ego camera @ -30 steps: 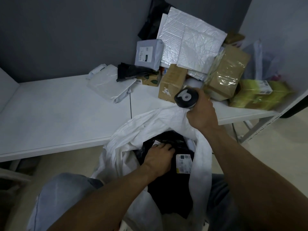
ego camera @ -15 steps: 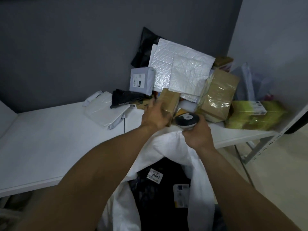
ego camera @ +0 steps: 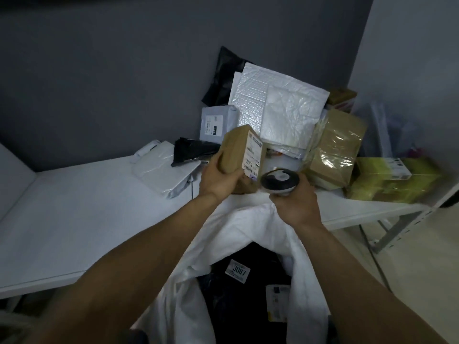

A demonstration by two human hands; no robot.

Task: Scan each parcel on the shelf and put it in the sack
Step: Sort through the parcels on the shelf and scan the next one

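Cardboard parcel (ego camera: 236,147) gripped in left hand (ego camera: 218,181) fingers (ego camera: 237,175), above sack (ego camera: 248,227)

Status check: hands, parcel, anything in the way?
Left hand grips box, label showing. Right hand holds scanner beside it. Sack open below, nothing between.

Two bare hands showed: left hand (ego camera: 218,181), right hand (ego camera: 295,204). There was one round black-and-white handheld scanner (ego camera: 279,181), one white woven sack (ego camera: 248,224) and one white shelf (ego camera: 74,219). Brown cardboard boxes numbered three: labelled box (ego camera: 233,150), large tape-wrapped box (ego camera: 335,150), small rear box (ego camera: 341,95). Silvery bubble mailers numbered two: large mailer (ego camera: 258,93), smaller mailer (ego camera: 290,117). Black plastic bags on the shelf numbered two: upright bag (ego camera: 223,75), flat bag (ego camera: 193,151). There was also one grey plastic parcel (ego camera: 216,122), one white plastic mailer (ego camera: 161,170) and one yellow-green wrapped pack (ego camera: 387,184).
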